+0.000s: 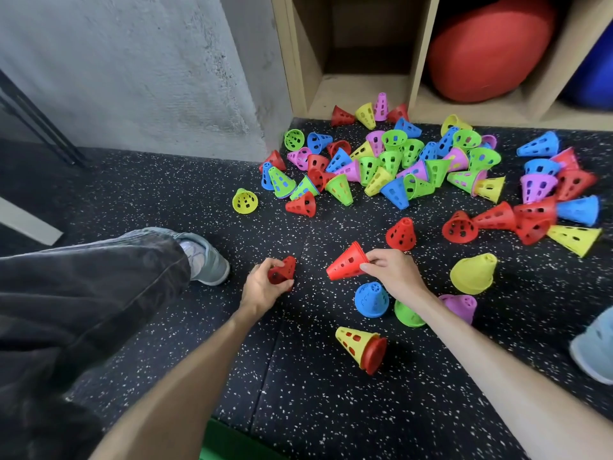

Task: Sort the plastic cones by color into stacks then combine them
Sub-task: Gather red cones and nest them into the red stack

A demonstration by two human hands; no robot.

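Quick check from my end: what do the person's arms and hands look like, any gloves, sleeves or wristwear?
Both forearms are bare right down to the frame edge: no sleeves, gloves, watch or rings visible on the left hand or the right hand. Elsewhere the person wears dark grey trousers and light grey-blue sneakers.

Floor mat (298,393): black w/ white speckles. Cone pile (398,164): red, yellow, green, blue, pink-purple mix, all w/ dark cut-out holes. Red cone (283,272) in left hand (262,288); red stack (346,262) in right hand (393,272). Upright near right forearm: blue cone (371,298), green cone (408,315), purple cone (459,307), yellow cone (473,273). Yellow-over-red pair (361,348). Shelf (365,61) pale wood; red ball (487,44), blue ball (593,71). Trousers (83,293) dark grey; shoe (207,258) grey-blue
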